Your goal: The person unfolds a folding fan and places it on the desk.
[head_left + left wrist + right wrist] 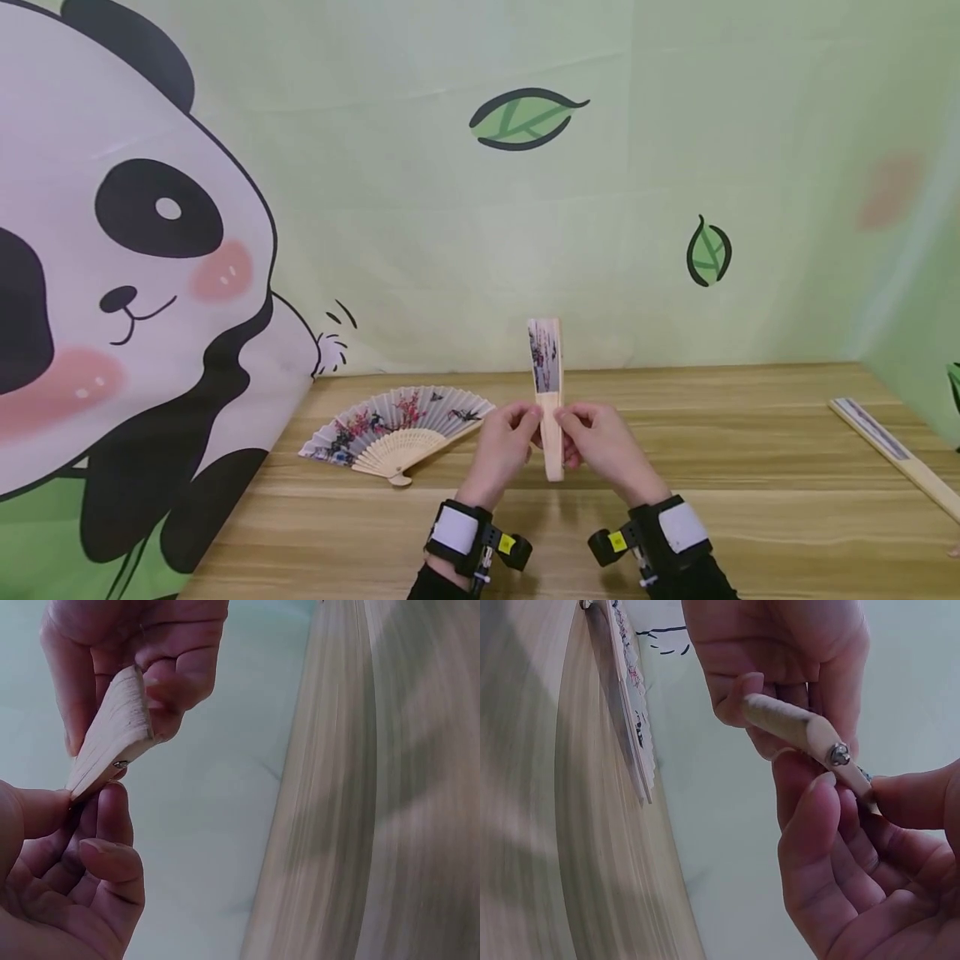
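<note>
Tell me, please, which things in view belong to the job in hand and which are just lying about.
Apparently in the job:
upright folded fan
left hand, pinching it
right hand, pinching it

Apparently just lying about:
open fan, on the wooden table
second folded fan, far right

Dim wrist views; brighter head view

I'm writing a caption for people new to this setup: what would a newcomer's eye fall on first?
Most likely the huge cartoon panda on the left of the head view. Next, the folded fan near the middle, held by the left hand and the right hand. Then the spread, flower-patterned fan lying on the wooden table, left of the hands.
</note>
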{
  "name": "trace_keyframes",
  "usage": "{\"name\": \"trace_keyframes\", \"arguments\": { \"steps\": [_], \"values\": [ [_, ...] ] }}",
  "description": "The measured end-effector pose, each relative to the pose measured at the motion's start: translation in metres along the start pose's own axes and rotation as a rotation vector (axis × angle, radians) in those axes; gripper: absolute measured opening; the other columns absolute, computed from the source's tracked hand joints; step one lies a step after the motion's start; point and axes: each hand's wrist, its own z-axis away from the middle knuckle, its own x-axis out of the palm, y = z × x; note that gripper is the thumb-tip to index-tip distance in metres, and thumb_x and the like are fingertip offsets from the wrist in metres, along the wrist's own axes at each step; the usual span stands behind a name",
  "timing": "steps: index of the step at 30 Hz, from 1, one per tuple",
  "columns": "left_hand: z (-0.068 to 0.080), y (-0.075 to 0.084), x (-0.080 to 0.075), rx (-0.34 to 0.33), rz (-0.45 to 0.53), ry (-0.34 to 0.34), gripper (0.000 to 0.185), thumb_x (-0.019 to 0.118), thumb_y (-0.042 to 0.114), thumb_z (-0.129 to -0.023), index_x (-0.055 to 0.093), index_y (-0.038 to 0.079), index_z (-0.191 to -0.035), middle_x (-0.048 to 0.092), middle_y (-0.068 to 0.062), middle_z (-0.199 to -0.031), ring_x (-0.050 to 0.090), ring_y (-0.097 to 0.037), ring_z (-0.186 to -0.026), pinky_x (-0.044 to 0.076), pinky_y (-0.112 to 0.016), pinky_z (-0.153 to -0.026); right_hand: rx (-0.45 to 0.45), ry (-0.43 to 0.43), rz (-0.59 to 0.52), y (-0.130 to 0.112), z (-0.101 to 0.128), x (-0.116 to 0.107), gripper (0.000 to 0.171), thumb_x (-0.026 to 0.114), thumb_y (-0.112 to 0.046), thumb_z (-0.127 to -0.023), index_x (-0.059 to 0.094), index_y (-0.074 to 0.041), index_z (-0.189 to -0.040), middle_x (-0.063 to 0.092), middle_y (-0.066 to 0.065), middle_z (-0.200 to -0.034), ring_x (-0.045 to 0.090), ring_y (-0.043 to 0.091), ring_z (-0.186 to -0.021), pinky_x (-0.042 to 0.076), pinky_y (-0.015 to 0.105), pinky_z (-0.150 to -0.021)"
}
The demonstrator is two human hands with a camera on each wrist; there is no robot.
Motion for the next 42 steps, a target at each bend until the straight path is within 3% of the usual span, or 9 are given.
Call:
{"name": "trace_keyframes", "arguments": {
  "steps": [5, 13, 28, 35, 42],
  "values": [
    [0.0, 0.002, -0.002, 0.003, -0.031, -0.005, 0.023, 0.053, 0.018, -0.102, 0.07, 0.003, -0.1, 0.061, -0.003, -0.071, 0.045, -0.009, -0.051, 0.033, -0.02, -0.043, 0.015, 0.02, 0.014, -0.001, 0.001, 0.0, 0.026, 0.052, -0.018, -0.103, 0.068, 0.002, -0.097, 0.061, 0.01, -0.071, 0.057, 0.019, -0.058, 0.054, 0.037, -0.057],
    [0.002, 0.006, -0.003, -0.016, -0.032, -0.008, 0.023, 0.053, 0.019, -0.102, 0.069, 0.004, -0.1, 0.061, -0.005, -0.07, 0.045, -0.01, -0.049, 0.033, -0.021, -0.042, 0.017, 0.038, 0.011, -0.005, 0.003, -0.005, 0.027, 0.052, -0.018, -0.102, 0.067, 0.004, -0.098, 0.06, 0.009, -0.069, 0.059, 0.018, -0.058, 0.053, 0.03, -0.054],
    [0.0, 0.008, -0.006, -0.007, -0.03, -0.032, 0.021, 0.053, 0.015, -0.101, 0.067, 0.003, -0.091, 0.062, -0.006, -0.068, 0.048, -0.012, -0.047, 0.039, -0.022, -0.043, 0.008, 0.079, 0.044, -0.006, 0.003, -0.005, 0.027, 0.052, -0.016, -0.102, 0.068, 0.004, -0.094, 0.058, 0.008, -0.065, 0.057, 0.017, -0.055, 0.053, 0.034, -0.053],
    [0.0, 0.007, -0.008, 0.0, 0.035, -0.043, 0.015, 0.055, 0.01, -0.096, 0.062, 0.0, -0.088, 0.06, -0.006, -0.066, 0.054, -0.013, -0.05, 0.039, -0.021, -0.043, 0.011, 0.087, -0.013, -0.009, 0.006, -0.007, 0.028, 0.054, -0.018, -0.101, 0.065, 0.004, -0.088, 0.056, 0.007, -0.062, 0.056, 0.018, -0.051, 0.04, 0.026, -0.044],
    [0.001, 0.009, -0.01, -0.02, 0.109, -0.07, 0.012, 0.056, 0.01, -0.095, 0.056, -0.002, -0.091, 0.058, -0.008, -0.063, 0.052, -0.012, -0.045, 0.041, -0.022, -0.042, 0.04, 0.068, -0.062, -0.015, 0.007, -0.007, 0.027, 0.053, -0.021, -0.102, 0.062, 0.002, -0.093, 0.052, 0.005, -0.063, 0.052, 0.015, -0.05, 0.04, 0.025, -0.044]
  ]
}}
